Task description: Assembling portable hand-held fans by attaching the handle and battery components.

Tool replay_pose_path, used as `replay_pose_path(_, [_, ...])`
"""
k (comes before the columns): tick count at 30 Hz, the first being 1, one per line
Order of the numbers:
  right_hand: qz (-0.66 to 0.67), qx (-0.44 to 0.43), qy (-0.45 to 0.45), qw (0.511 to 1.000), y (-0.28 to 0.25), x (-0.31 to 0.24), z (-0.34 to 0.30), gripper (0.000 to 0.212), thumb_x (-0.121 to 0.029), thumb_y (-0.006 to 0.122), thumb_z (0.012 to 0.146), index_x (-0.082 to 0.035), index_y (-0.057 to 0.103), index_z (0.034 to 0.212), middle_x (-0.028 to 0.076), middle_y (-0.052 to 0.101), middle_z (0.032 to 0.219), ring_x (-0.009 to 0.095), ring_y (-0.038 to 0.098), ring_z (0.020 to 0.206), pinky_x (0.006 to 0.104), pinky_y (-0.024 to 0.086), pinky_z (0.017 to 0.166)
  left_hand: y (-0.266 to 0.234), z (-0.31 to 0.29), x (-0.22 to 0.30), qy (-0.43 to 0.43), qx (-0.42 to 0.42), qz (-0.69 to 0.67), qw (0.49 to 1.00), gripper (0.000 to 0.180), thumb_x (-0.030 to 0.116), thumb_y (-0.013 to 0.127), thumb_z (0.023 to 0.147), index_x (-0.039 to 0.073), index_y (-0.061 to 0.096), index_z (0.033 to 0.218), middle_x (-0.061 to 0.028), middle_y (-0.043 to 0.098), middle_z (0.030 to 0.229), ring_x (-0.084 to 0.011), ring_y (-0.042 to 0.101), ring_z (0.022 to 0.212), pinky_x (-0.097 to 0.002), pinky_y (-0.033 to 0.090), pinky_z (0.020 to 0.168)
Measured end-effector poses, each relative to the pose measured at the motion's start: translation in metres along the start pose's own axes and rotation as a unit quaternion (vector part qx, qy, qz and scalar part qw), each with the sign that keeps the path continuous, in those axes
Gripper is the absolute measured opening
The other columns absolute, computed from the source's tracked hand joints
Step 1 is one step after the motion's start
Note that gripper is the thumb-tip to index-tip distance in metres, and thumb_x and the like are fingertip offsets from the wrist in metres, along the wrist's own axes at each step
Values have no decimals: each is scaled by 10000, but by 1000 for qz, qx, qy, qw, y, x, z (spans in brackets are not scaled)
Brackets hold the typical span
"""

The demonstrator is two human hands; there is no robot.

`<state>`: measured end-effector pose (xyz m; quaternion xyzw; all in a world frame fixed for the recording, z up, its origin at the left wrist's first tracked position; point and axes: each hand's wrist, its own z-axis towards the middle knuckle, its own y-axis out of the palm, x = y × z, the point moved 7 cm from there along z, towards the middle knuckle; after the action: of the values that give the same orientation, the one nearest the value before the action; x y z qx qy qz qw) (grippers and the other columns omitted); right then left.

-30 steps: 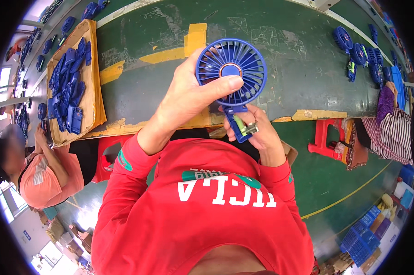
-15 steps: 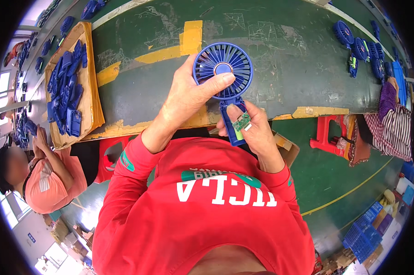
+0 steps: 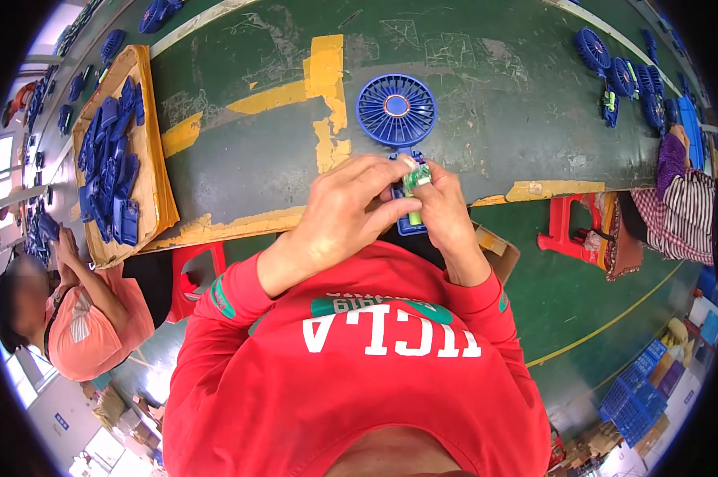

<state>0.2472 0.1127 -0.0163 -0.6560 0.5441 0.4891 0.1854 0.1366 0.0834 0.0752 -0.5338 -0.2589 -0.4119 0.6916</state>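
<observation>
A blue handheld fan (image 3: 396,110) is held at the table's near edge, its round grille pointing away from me. My right hand (image 3: 446,208) grips its handle from the right, thumb near the small green circuit board (image 3: 417,178). The fingers of my left hand (image 3: 345,200) are bent over the handle from the left; the fingertips meet at the board and the thumb lies lower, by a light green battery (image 3: 415,217) in the open handle. Fingers hide most of the handle and the exact grip on the board.
On the left, a cardboard tray (image 3: 162,159) holds many blue plastic parts (image 3: 108,167). More blue fans (image 3: 593,52) lie at the far right of the green table (image 3: 240,175). Co-workers sit on both sides, near red stools (image 3: 564,234). A cardboard box (image 3: 498,250) stands below the edge.
My left hand has left the fan's grille and come down to the handle and circuit board. The fan now shows its whole grille and sits slightly further right.
</observation>
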Motion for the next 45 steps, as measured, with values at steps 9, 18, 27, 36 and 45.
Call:
replay_pose_path(9, [-26,-29,12,999,4,2,1,221,-134,442,913,22,522,1047,48,596,854,80,577,705,214,481,595,13,-8,-39,-198,-17,-124,972,180,12,628,817,-57,615,982,-75,638,807,-89,617,676,-227,510,606])
replay_pose_path(18, [97,-69,44,992,5,6,-2,376,-288,415,965,32,479,1152,127,615,974,197,645,850,271,543,707,0,-5,-47,-231,-12,-117,966,91,29,618,831,-54,607,866,-64,649,740,-86,609,675,-226,498,619])
replay_pose_path(27, [96,-46,50,993,2,5,3,519,-405,314,974,53,534,1082,160,635,932,222,653,812,295,548,717,0,-3,-42,-183,-43,-45,981,78,34,579,849,-40,572,871,-125,619,750,-150,613,680,-276,482,607])
replay_pose_path(36, [116,-42,39,992,3,8,5,430,-356,377,968,29,552,1044,117,637,873,158,635,765,260,518,681,7,-4,-46,-139,-29,-31,989,72,72,554,855,30,526,803,-89,606,650,-218,642,598,-325,469,526])
replay_pose_path(45, [116,-46,28,992,3,5,6,343,-232,361,974,53,517,1084,133,624,937,183,642,802,271,528,722,9,-1,-41,-65,-13,74,995,67,71,578,819,35,522,814,-115,567,698,-302,582,674,-400,450,571])
